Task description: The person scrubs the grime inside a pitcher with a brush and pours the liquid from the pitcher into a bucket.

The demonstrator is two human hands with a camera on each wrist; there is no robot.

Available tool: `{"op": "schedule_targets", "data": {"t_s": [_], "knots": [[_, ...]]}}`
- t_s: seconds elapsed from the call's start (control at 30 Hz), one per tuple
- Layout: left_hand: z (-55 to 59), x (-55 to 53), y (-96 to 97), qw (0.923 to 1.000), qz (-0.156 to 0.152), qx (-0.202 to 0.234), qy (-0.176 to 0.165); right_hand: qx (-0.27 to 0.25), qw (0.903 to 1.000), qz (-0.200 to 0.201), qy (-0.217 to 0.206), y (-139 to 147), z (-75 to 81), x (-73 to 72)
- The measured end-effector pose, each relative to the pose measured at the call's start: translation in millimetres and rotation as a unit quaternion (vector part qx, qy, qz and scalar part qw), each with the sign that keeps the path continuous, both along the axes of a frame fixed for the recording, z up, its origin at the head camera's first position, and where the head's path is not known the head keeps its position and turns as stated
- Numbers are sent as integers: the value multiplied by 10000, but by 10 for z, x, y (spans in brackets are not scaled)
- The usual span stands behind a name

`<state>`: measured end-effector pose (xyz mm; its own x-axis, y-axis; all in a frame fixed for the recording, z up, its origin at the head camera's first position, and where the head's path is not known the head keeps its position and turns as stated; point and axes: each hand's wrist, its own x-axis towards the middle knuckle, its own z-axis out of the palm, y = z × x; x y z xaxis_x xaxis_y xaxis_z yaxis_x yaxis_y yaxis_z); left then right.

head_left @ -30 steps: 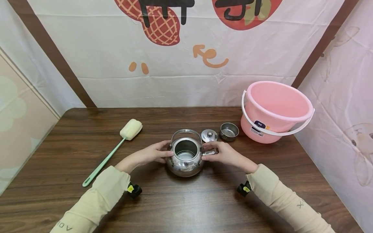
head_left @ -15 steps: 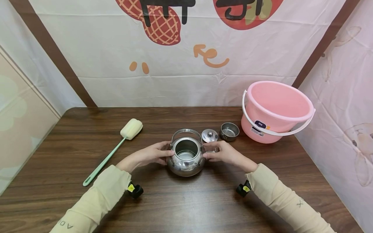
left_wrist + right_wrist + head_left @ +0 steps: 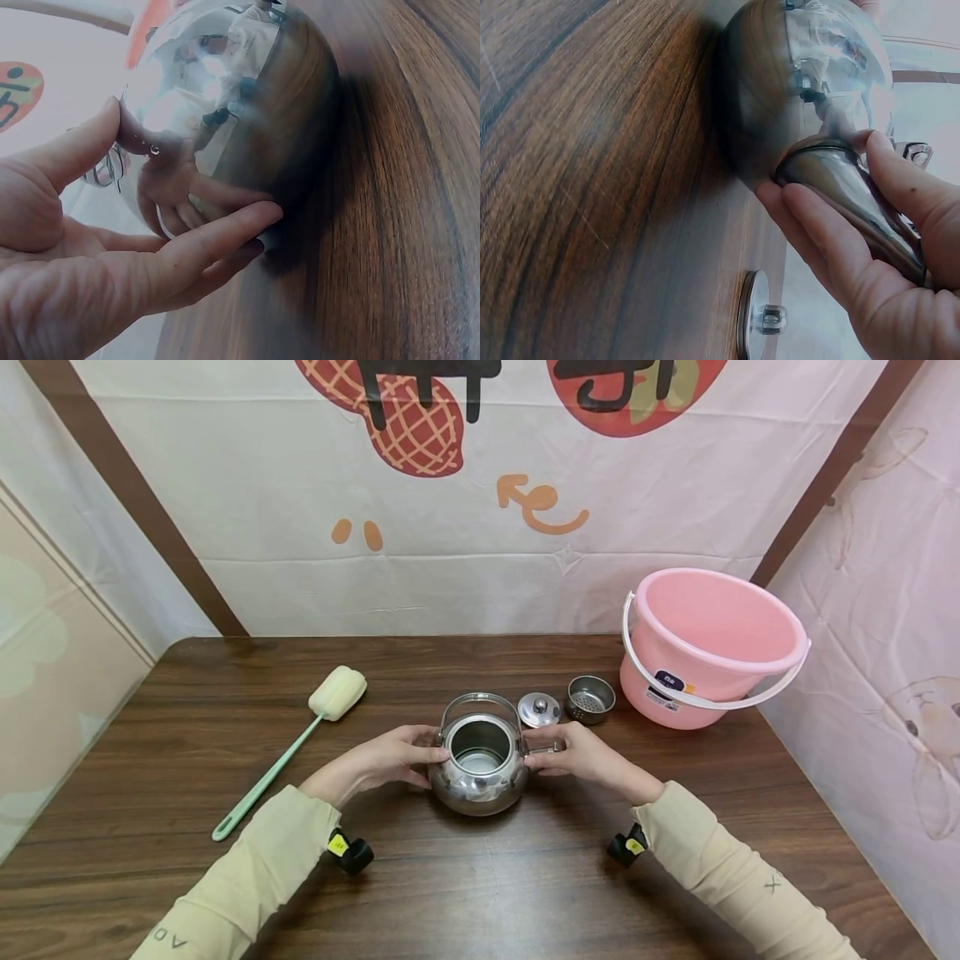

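A shiny steel teapot without its lid stands upright on the table, its mouth facing up and its hoop handle raised. My left hand holds it from the left, thumb near the rim. In the left wrist view the fingers lie along the rounded side. On the other side my right hand holds the teapot at its spout, with thumb and fingers on either side of it. The steel lid lies just behind the right hand. Beside the lid is a small perforated strainer cup.
A pink bucket with a white handle stands at the back right. To the left lies a sponge brush with a long green handle. The wooden table ends at a printed cloth backdrop.
The right thumb and fingers have shifted slightly around the spout, covering more of it. The teapot and left hand look almost unmoved.
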<state>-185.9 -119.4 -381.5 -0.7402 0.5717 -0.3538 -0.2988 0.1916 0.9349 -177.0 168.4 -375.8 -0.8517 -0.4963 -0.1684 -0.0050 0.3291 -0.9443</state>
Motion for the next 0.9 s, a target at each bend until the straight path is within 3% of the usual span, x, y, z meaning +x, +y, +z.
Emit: {"op": "schedule_targets", "data": {"t_s": [0.2, 0.37, 0.73, 0.9], "knots": [[-7, -18, 33, 9999, 51, -79, 54, 137, 9998, -6, 117, 40, -3, -3], [59, -19, 77, 9999, 89, -36, 144, 399, 9985, -77, 359, 82, 79, -7], [400, -99, 268, 9994, 98, 86, 312, 1168, 9837, -224, 1348, 253, 411, -71], [561, -141, 371, 9991, 163, 273, 284, 1273, 9827, -416, 1282, 333, 563, -99]]}}
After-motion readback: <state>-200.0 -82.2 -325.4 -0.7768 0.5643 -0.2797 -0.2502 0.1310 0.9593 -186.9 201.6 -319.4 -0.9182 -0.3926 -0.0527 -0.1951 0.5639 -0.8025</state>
